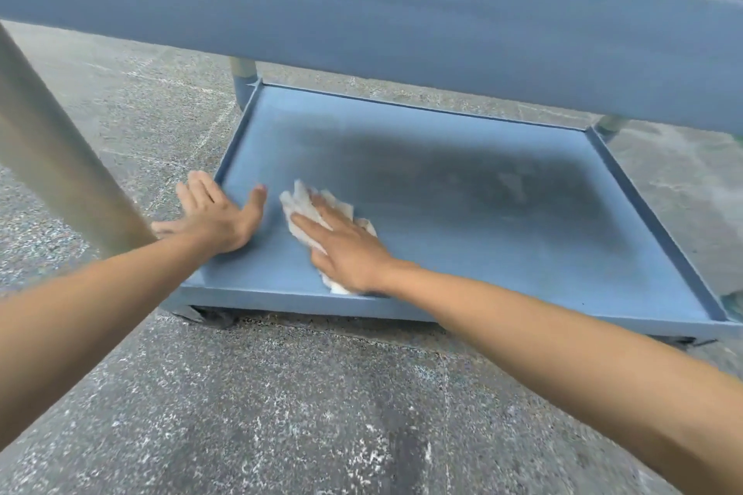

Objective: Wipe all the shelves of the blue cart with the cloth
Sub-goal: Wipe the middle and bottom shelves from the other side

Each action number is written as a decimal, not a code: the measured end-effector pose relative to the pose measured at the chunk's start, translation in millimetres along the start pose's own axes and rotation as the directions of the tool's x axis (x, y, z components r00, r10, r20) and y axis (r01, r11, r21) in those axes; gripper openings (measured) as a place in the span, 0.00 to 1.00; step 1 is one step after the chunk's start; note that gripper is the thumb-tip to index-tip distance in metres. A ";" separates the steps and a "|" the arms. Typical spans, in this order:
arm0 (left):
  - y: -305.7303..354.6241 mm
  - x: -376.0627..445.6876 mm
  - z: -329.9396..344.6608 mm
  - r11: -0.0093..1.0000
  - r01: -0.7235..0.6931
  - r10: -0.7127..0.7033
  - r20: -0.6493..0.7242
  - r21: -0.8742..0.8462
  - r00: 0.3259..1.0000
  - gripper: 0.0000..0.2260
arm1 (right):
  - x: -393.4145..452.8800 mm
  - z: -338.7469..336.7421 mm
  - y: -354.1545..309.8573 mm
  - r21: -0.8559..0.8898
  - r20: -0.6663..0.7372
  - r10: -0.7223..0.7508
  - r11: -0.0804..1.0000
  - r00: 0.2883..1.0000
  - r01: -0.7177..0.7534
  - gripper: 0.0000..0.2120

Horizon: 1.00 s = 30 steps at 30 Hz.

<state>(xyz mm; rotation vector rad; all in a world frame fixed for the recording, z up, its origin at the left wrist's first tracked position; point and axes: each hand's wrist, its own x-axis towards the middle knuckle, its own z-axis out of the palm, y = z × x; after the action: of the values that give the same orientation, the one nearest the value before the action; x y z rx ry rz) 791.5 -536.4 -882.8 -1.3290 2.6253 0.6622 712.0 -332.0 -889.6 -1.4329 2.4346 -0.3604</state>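
Where the right hand (345,249) presses, the cloth (305,213) is mostly hidden.

Cloth (305,213) lies on the bottom shelf (482,253), left of centre.

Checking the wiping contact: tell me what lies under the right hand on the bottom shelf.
A crumpled white cloth lies under the flat right hand, on the blue metal bottom shelf. The cloth's middle and the shelf beneath it are covered.

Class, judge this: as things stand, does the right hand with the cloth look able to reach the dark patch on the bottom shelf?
Probably yes. The right hand presses the cloth flat beside the dark patch, with bare shelf between them.
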 end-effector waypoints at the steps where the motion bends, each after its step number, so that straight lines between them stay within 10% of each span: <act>1: -0.2 0.5 2.3 1.000 0.001 -0.001 -0.015 0.015 1.000 0.49 | -12.4 -5.4 19.1 -0.008 -0.010 0.032 0.999 0.999 -0.032 0.31; 15: -25.4 43.5 33.2 0.988 -0.151 0.153 -0.179 0.022 0.972 0.54 | -266.2 -72.5 280.7 0.035 -0.227 0.702 0.699 0.675 -0.714 0.29; 20: -28.3 44.4 32.6 0.989 -0.131 0.142 -0.178 0.070 0.974 0.47 | -296.6 -92.6 308.9 -0.002 -0.181 0.668 0.734 0.722 -0.680 0.30; 27: -12.9 22.6 30.1 0.991 -0.118 0.131 -0.243 0.065 0.961 0.42 | -315.7 -108.1 327.7 -0.049 -0.222 0.794 0.571 0.566 -0.820 0.29; 30: 4.8 10.4 30.2 0.915 -0.213 0.301 -0.230 0.342 0.925 0.36 | -313.3 -104.4 328.5 0.001 -0.256 0.783 0.587 0.567 -0.810 0.28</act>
<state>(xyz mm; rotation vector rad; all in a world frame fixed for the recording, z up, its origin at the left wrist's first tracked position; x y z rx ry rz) 778.9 -528.4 -911.4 -1.0560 3.0027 0.0698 553.4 105.6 -871.9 -0.1591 3.0148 -0.1601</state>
